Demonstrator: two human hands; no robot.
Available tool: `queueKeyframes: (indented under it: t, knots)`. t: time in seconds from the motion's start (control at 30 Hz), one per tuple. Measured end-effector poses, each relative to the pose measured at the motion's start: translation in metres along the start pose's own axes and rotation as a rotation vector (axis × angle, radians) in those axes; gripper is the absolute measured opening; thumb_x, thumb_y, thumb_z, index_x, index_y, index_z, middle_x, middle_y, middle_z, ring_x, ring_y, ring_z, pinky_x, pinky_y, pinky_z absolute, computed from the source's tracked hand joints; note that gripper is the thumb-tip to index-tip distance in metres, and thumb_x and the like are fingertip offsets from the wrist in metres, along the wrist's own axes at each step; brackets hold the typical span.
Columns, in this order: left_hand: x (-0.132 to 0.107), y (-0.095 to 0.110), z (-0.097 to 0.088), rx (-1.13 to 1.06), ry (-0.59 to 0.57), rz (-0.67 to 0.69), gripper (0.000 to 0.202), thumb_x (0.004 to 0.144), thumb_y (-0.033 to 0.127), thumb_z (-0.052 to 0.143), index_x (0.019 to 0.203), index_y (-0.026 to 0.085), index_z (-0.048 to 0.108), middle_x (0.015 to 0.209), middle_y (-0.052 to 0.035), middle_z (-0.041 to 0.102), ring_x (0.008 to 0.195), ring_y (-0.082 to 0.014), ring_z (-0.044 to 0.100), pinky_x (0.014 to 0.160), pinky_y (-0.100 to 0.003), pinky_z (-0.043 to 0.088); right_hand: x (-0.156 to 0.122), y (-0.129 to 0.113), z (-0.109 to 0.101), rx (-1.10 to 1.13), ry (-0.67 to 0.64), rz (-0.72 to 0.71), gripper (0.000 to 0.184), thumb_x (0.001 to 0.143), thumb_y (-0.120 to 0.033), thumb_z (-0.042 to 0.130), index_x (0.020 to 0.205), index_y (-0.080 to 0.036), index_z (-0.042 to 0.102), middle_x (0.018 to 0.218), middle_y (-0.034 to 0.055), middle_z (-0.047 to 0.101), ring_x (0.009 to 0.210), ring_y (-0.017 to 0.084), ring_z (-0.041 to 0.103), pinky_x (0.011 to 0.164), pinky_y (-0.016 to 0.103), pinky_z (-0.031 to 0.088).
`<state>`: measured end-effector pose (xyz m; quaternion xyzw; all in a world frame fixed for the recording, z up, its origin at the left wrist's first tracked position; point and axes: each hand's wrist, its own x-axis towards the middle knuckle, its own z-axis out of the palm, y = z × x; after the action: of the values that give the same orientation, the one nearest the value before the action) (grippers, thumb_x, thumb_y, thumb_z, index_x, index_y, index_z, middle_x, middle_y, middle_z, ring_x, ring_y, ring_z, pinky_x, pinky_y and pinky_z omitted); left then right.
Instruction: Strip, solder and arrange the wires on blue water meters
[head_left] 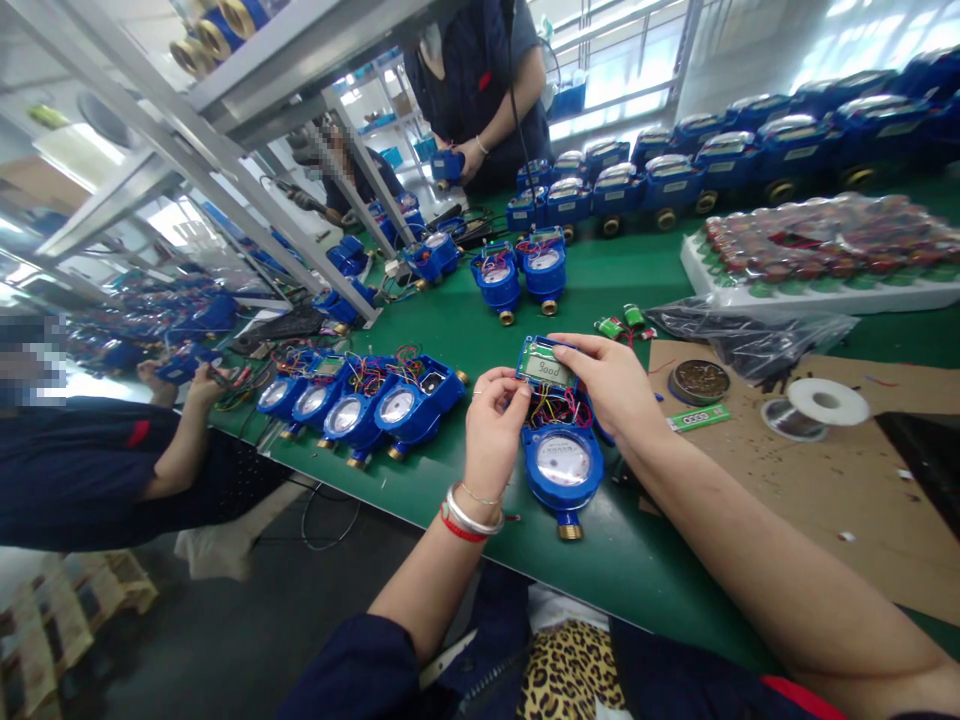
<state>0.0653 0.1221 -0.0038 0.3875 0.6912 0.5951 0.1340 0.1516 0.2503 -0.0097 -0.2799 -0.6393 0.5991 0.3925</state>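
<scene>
- Right now my left hand (491, 425) and my right hand (611, 385) both pinch a small display module (545, 366); its grey screen faces up at me and shows digits.
- My left hand has thumb and fingertips closed on the module's near-left edge, and my right hand grips its right side, with the fingers curled over the top edge.
- The module sits raised above an open blue water meter (562, 465), joined to it by a bundle of red, yellow and blue wires (553, 407) that run down between my hands.
- That meter lies on the green desk (465, 330), just below and between my wrists, with its round dial facing up and its brass fitting pointing toward me.
- Left of my left hand, a row of four open blue meters (360, 400) lies on the desk with the wires showing.
- Beyond my hands, two more blue meters (521, 275) stand side by side.
- Right of my right hand, on a brown cardboard sheet (840, 480), there are a round tin (699, 381), a green strip (697, 418) and a white spool (825, 402).
- Farther right, a white tray (817, 295) is covered with plastic film, and behind it runs a long line of assembled blue meters (720, 160).
- Other people in dark blue work at the far end and the left side of the desk.
</scene>
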Motion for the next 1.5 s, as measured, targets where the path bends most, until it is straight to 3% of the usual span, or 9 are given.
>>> queueKeyframes:
  t: [0.17, 0.37, 0.6, 0.7, 0.93, 1.07, 1.27, 1.4, 1.5]
  knots:
    - [0.002, 0.004, 0.0, 0.192, 0.013, 0.063, 0.011, 0.085, 0.021, 0.055, 0.076, 0.018, 0.059, 0.11, -0.008, 0.053, 0.104, -0.0199, 0.054, 0.091, -0.034, 0.044, -0.001, -0.005, -0.001, -0.144, 0.021, -0.154, 0.023, 0.085, -0.029, 0.06, 0.104, -0.024, 0.073, 0.105, 0.0021, 0.071, 0.095, 0.02, 0.064, 0.085, 0.035, 0.049]
    - [0.008, 0.011, -0.004, 0.273, -0.032, 0.014, 0.013, 0.08, 0.016, 0.052, 0.067, 0.017, 0.055, 0.105, -0.0082, 0.054, 0.104, -0.0211, 0.053, 0.094, -0.035, 0.041, -0.002, -0.012, -0.003, -0.293, 0.031, -0.282, 0.02, 0.086, -0.021, 0.059, 0.1, -0.022, 0.073, 0.105, 0.0023, 0.07, 0.098, 0.019, 0.062, 0.086, 0.033, 0.047]
    - [0.019, 0.01, -0.024, -0.241, -0.268, -0.245, 0.011, 0.077, 0.022, 0.056, 0.071, 0.015, 0.062, 0.095, -0.0056, 0.06, 0.095, -0.0185, 0.053, 0.091, -0.032, 0.039, 0.004, -0.005, -0.004, -0.343, 0.002, -0.248, 0.021, 0.087, -0.022, 0.058, 0.102, -0.02, 0.072, 0.105, 0.0029, 0.07, 0.097, 0.019, 0.062, 0.089, 0.034, 0.046]
    - [0.015, 0.009, -0.027, -0.247, -0.271, -0.268, 0.011, 0.078, 0.024, 0.058, 0.076, 0.015, 0.064, 0.1, -0.0055, 0.062, 0.098, -0.0183, 0.053, 0.093, -0.032, 0.037, 0.01, 0.001, -0.005, -0.408, -0.028, -0.179, 0.022, 0.087, -0.023, 0.058, 0.103, -0.019, 0.072, 0.105, 0.0043, 0.07, 0.097, 0.021, 0.063, 0.088, 0.036, 0.047]
    - [-0.003, 0.003, -0.022, -0.138, -0.104, -0.199, 0.017, 0.084, 0.027, 0.054, 0.075, 0.015, 0.063, 0.11, -0.0082, 0.061, 0.105, -0.0207, 0.054, 0.097, -0.034, 0.038, 0.019, 0.019, -0.006, -0.416, -0.267, -0.122, 0.035, 0.096, -0.033, 0.042, 0.117, -0.017, 0.066, 0.122, 0.0072, 0.064, 0.117, 0.02, 0.056, 0.104, 0.035, 0.039]
    - [-0.006, 0.006, -0.021, -0.005, -0.053, -0.075, 0.026, 0.091, 0.035, 0.049, 0.076, 0.017, 0.06, 0.112, -0.0079, 0.061, 0.107, -0.0203, 0.054, 0.097, -0.034, 0.038, 0.02, 0.028, -0.005, -0.394, -0.381, -0.106, 0.038, 0.098, -0.034, 0.038, 0.12, -0.018, 0.064, 0.124, 0.0064, 0.063, 0.117, 0.02, 0.056, 0.105, 0.037, 0.038]
    - [-0.003, 0.0, -0.031, 0.172, -0.02, 0.068, 0.017, 0.093, 0.034, 0.049, 0.092, 0.019, 0.058, 0.112, -0.0078, 0.062, 0.108, -0.0207, 0.056, 0.098, -0.037, 0.041, 0.021, 0.03, -0.007, -0.351, -0.442, -0.078, 0.039, 0.097, -0.037, 0.038, 0.123, -0.02, 0.063, 0.128, 0.0058, 0.06, 0.122, 0.02, 0.052, 0.109, 0.037, 0.034]
    - [0.0, -0.007, -0.037, 0.233, -0.145, 0.197, 0.018, 0.092, 0.027, 0.051, 0.107, 0.021, 0.059, 0.113, -0.0074, 0.062, 0.111, -0.0204, 0.056, 0.102, -0.038, 0.041, 0.021, 0.031, -0.007, -0.327, -0.43, -0.054, 0.041, 0.098, -0.037, 0.037, 0.127, -0.019, 0.059, 0.133, 0.0062, 0.057, 0.126, 0.019, 0.048, 0.112, 0.037, 0.031]
    - [0.004, -0.008, -0.037, 0.282, -0.207, 0.293, 0.017, 0.091, 0.024, 0.054, 0.105, 0.022, 0.062, 0.112, -0.006, 0.064, 0.111, -0.0196, 0.057, 0.103, -0.039, 0.039, 0.021, 0.031, -0.006, -0.324, -0.423, -0.046, 0.041, 0.098, -0.037, 0.036, 0.127, -0.019, 0.058, 0.135, 0.0058, 0.055, 0.127, 0.018, 0.048, 0.112, 0.037, 0.03]
